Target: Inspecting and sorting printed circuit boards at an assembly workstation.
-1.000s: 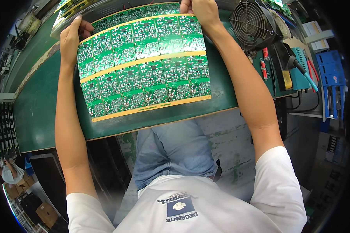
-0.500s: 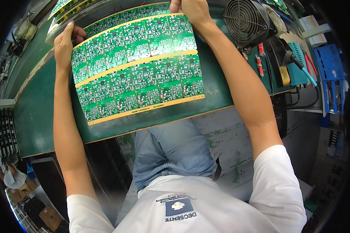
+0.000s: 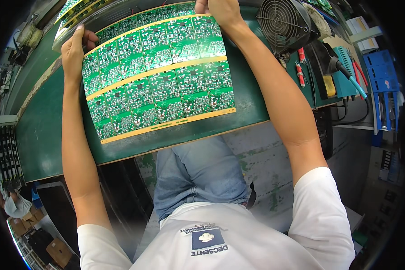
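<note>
Over a green tabletop (image 3: 42, 130), a wide circuit board (image 3: 157, 67) spans the space between a person's two hands, its two rows of six green blocks edged by yellow strips. At the upper left corner, the left hand (image 3: 75, 50) has its thumb raised, parted from the curled fingers, which meet the board's end; how firmly they grip cannot be told. At the upper right, the right hand (image 3: 225, 11) bends its fingers at the far edge (the top of the picture cuts part of them off), so their hold cannot be told either. Another row of green blocks shows beyond the top strip, though whether it belongs to the same board is unclear.

To the right of the right forearm stand a black fan (image 3: 281, 22), bundles of red wire (image 3: 300, 74), a yellow sponge (image 3: 330, 85) and a tool with a blue cord (image 3: 345, 74). More boards (image 3: 6, 155) fill a rack at far left. The person wears a white shirt (image 3: 256, 234) and blue jeans (image 3: 198, 175).
</note>
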Available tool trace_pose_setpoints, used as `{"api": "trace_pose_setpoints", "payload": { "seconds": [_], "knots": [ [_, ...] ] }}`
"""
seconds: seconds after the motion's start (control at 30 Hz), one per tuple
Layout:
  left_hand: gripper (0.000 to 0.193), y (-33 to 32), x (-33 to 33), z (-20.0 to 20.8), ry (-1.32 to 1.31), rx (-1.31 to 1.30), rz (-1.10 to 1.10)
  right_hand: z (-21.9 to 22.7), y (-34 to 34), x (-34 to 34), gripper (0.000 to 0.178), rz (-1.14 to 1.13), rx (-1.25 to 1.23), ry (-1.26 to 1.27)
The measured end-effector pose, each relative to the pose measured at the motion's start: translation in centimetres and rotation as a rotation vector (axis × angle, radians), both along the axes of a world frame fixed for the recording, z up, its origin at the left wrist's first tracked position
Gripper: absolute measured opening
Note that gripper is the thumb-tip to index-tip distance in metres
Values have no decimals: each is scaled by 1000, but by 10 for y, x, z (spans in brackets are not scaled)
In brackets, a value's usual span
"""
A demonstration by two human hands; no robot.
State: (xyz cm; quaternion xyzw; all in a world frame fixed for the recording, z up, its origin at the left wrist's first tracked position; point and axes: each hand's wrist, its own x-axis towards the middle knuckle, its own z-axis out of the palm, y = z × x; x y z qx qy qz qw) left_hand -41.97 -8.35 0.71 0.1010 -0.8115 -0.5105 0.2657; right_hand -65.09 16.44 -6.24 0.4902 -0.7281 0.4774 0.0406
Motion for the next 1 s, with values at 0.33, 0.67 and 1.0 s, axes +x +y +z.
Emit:
{"api": "trace_pose_setpoints", "payload": {
  "seconds": [0.33,0.67,1.0],
  "knots": [
    [43,-2,0,-1,-3,4,8,15,13,12,66,-31,47,-126],
    [42,-3,-1,-3,-6,26,16,24,18,18,65,-44,40,-233],
    [42,-5,-1,-4,-7,44,10,27,19,22,64,-57,1,-389]
  ]
}}
